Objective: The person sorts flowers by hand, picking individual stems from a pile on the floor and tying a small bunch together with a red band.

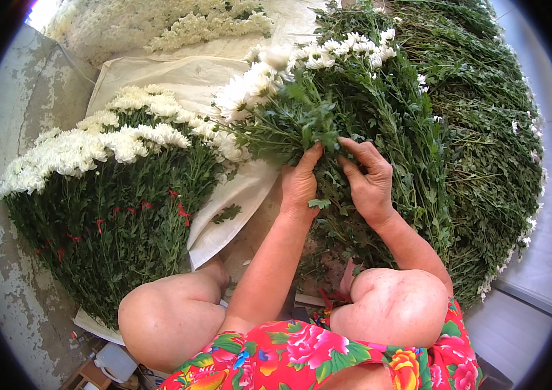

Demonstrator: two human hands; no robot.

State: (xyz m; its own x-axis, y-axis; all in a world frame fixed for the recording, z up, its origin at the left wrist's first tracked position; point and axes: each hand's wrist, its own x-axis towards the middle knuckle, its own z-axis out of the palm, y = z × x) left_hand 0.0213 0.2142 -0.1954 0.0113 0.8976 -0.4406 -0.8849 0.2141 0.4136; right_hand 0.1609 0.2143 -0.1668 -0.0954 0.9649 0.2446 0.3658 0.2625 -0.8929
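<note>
My left hand (301,183) is closed around the leafy stems of a bunch of white chrysanthemums (249,90), whose blooms point to the upper left. Beside it, my right hand (367,178) has its thumb and forefinger bent close to the stems; whether they pinch a leaf cannot be told. Loose white chrysanthemums with long green stems (383,107) lie under and to the right of my hands. At the left stand bundled white chrysanthemums (124,204), several tied with red ties (183,213).
A big heap of stems (490,146) fills the right side. Pale cloth (158,73) lies under the flowers, with more white blooms (110,29) at the top left. A peeling wall (17,102) borders the left. A plastic jug (116,361) sits at the lower left.
</note>
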